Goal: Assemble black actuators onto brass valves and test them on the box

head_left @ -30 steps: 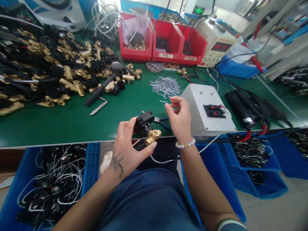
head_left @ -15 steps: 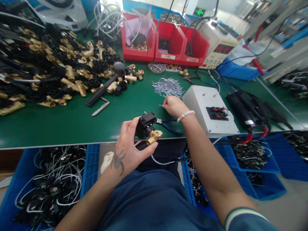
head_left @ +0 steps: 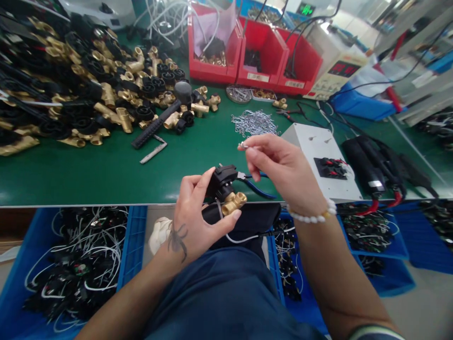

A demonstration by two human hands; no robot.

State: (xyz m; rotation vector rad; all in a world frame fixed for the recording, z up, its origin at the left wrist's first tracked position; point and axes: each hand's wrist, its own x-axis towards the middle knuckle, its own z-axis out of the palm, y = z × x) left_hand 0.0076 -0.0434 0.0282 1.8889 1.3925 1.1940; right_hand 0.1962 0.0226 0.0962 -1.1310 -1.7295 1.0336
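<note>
Fittings of brass (head_left: 123,119) lay heaped with black parts at the left of the green table (head_left: 71,182), above a blue crate (head_left: 136,236) full of black parts and white cables. A hammer (head_left: 155,123) lay slantwise at the heap's right edge, its dark head toward the back, with a thin grey tool (head_left: 154,153) just beside its handle. Your left hand (head_left: 198,222) was closed around a black housing (head_left: 225,175) and the brass valve (head_left: 234,203) joined beneath it: your fingers gripped the housing's left side and your thumb pressed up against the valve, which sat at the table's front edge. Behind, three red bins (head_left: 260,78) stood side by side, and a round dish (head_left: 239,94) of small metal parts lay in front of them. Blue-handled pliers (head_left: 260,189) lay just right of the housing, near a pile of metal clips (head_left: 255,123) farther back. Your right hand (head_left: 283,165) hovered over the table in front of that pile, thumb and forefinger pinched on a small metal piece (head_left: 242,146), too small to make out exactly; a beaded bracelet (head_left: 311,218) circled your wrist. Past that hand stood a pale box (head_left: 304,137) with a black panel on its sloping top, and behind it a power supply (head_left: 334,71). Farther right, black cylindrical tools (head_left: 364,165) with red-sleeved cables lay side by side.
</note>
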